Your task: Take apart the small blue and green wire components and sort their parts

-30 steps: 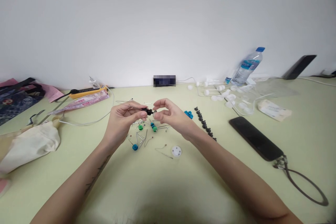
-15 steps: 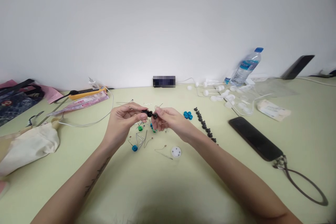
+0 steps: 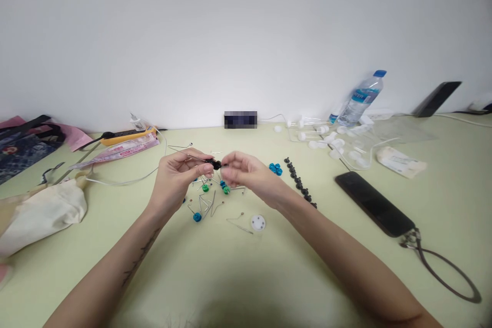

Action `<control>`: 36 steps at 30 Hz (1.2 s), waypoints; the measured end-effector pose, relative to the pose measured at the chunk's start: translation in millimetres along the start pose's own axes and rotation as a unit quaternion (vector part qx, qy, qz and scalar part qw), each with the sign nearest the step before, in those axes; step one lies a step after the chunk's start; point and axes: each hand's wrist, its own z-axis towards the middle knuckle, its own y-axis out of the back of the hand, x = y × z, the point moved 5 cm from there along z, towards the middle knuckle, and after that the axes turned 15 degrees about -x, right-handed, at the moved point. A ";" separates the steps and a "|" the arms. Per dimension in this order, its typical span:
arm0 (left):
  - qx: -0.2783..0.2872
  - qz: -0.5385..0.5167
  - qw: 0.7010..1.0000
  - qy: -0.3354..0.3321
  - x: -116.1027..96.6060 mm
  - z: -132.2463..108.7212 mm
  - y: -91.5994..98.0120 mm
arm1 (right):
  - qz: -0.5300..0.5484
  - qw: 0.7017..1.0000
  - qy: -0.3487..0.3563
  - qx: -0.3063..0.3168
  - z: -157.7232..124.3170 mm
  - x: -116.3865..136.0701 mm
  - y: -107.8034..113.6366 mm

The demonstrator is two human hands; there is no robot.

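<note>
Above the middle of the table, my left hand [image 3: 182, 169] pinches a small black knobbed part [image 3: 213, 164] between thumb and fingers. Thin metal wires [image 3: 179, 150] stick out to the left behind that hand. My right hand [image 3: 246, 170] is closed in a pinch at the right end of the same black part; its fingertips are slightly blurred and cover that end. On the table below lie bent metal wires [image 3: 212, 204], a blue piece [image 3: 197, 217], green pieces [image 3: 205, 188] and a round white disc [image 3: 258, 223] with grey dots.
Right of my hands are blue pieces [image 3: 275, 168] and a row of black knobs [image 3: 295, 179]. A phone [image 3: 372, 202] with a strap, white plastic parts [image 3: 334, 143] and a leaning water bottle [image 3: 361, 98] are farther right. Leftward lie a yellow power strip [image 3: 128, 137] and a cloth bag [image 3: 46, 215].
My right hand has shifted and turned at the black part's end, its fingers rising. The wires at my left hand have swung slightly. The left hand stays almost in place.
</note>
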 end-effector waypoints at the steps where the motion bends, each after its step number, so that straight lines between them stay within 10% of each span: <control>1: -0.003 -0.002 1.000 0.001 -0.1 0.5 0.5 | 0.000 1.000 0.011 -0.019 -0.5 2.0 2.3; 9: 0.019 0.000 1.000 0.006 0.5 -2.2 -2.8 | 0.035 0.998 -0.049 -0.001 0.7 -4.6 -0.1; 13: -0.004 0.002 1.000 0.014 1.7 -0.6 0.1 | -0.037 0.996 0.082 -0.022 -3.9 7.8 -6.5; 17: -0.038 -0.043 0.995 0.078 14.7 -0.5 1.0 | -0.271 0.908 0.275 -0.161 -14.9 18.5 -7.9; 21: -0.051 -0.094 0.982 0.154 28.1 -2.2 -1.0 | -0.413 0.831 0.342 -0.148 -18.8 13.6 -18.0; 25: -0.067 -0.082 0.986 0.130 23.6 -1.3 2.1 | -0.325 0.876 0.315 -0.167 -16.4 16.9 -11.9; 30: -0.061 -0.029 0.997 0.044 10.2 -5.6 0.2 | -0.088 0.990 0.089 -0.057 -3.9 4.0 -5.5; 33: -0.060 -0.022 0.998 0.030 9.7 -7.6 -2.0 | -0.083 0.992 0.085 -0.035 -5.3 2.8 -8.0; 36: -0.074 -0.051 0.994 0.066 16.2 -4.3 0.1 | -0.232 0.934 0.233 -0.141 -13.8 14.1 -8.8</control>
